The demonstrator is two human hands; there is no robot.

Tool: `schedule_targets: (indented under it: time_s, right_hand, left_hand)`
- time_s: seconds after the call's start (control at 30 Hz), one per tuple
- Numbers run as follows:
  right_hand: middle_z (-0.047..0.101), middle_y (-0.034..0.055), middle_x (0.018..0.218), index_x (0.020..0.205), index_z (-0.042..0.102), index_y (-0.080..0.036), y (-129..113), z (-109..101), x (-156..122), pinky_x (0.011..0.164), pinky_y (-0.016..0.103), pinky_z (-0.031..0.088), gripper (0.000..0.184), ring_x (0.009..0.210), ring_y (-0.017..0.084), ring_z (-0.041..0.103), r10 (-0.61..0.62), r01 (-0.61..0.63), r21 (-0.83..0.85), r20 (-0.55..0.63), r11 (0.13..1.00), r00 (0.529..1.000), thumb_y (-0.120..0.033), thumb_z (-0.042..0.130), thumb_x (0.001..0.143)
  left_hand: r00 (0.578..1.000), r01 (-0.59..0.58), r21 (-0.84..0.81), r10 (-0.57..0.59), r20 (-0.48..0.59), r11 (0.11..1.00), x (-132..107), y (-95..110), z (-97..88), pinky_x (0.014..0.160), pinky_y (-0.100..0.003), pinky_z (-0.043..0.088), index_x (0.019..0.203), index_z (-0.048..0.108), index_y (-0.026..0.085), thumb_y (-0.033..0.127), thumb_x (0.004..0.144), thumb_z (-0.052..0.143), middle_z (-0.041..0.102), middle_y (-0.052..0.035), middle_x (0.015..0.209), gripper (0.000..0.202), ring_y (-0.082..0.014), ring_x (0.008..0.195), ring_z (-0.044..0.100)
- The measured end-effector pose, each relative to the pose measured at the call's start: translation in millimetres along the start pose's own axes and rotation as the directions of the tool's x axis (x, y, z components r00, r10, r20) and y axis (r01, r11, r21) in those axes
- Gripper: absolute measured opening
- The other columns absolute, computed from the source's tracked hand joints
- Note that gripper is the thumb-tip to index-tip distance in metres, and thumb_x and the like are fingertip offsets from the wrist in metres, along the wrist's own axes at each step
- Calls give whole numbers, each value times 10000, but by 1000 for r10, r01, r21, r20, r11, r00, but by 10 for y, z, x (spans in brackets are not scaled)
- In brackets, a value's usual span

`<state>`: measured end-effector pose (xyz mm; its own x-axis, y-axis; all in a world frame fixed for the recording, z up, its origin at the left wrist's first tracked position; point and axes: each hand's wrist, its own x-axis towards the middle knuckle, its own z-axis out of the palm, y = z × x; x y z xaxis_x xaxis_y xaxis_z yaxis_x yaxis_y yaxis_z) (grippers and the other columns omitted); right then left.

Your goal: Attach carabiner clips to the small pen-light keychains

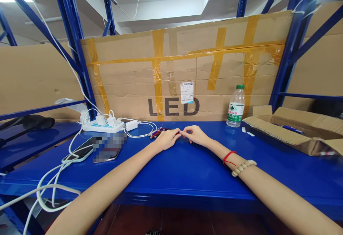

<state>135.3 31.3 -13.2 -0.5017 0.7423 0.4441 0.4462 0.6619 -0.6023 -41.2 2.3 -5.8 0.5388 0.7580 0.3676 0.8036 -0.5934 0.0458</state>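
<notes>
Both my arms reach out over a blue metal shelf (187, 170). My left hand (167, 139) and my right hand (195, 134) meet at the far middle of it, fingertips pinched together on a small reddish object (180, 132) that is too small to name. A few red and silver pens (157, 133) lie on the shelf just left of my left hand. My right wrist wears a red string and a bead bracelet (242, 168).
A taped cardboard wall marked LED (174, 107) backs the shelf. A water bottle (236, 107) stands at the right, beside an open cardboard box (294, 128). At the left are a power strip (103, 125), white cables (53, 178) and phones (80, 151).
</notes>
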Motion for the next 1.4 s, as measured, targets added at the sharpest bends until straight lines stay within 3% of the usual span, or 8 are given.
schedule_targets:
  time_s: [0.73, 1.4]
  right_hand:
    - [585, 14, 607, 593, 569, -132, -66, 27, 1, 393, 189, 367, 432, 361, 52, 452, 126, -128, 180, 26, 975, 992, -553, 552, 685]
    - [587, 18, 594, 588, 564, -138, -41, 42, 14, 422, 202, 361, 440, 369, 60, 449, 118, -124, 136, 52, 983, 992, -553, 504, 721]
  left_hand:
    - [1000, -24, 52, 24, -2, 998, -15, 18, -14, 690, -281, 453, 904, 487, 199, 315, 902, 276, 628, -35, 897, 241, -190, 814, 603]
    - [999, -36, 61, 38, -22, 997, -34, -2, 8, 673, -292, 458, 900, 505, 192, 331, 903, 270, 631, -44, 900, 273, -204, 806, 607]
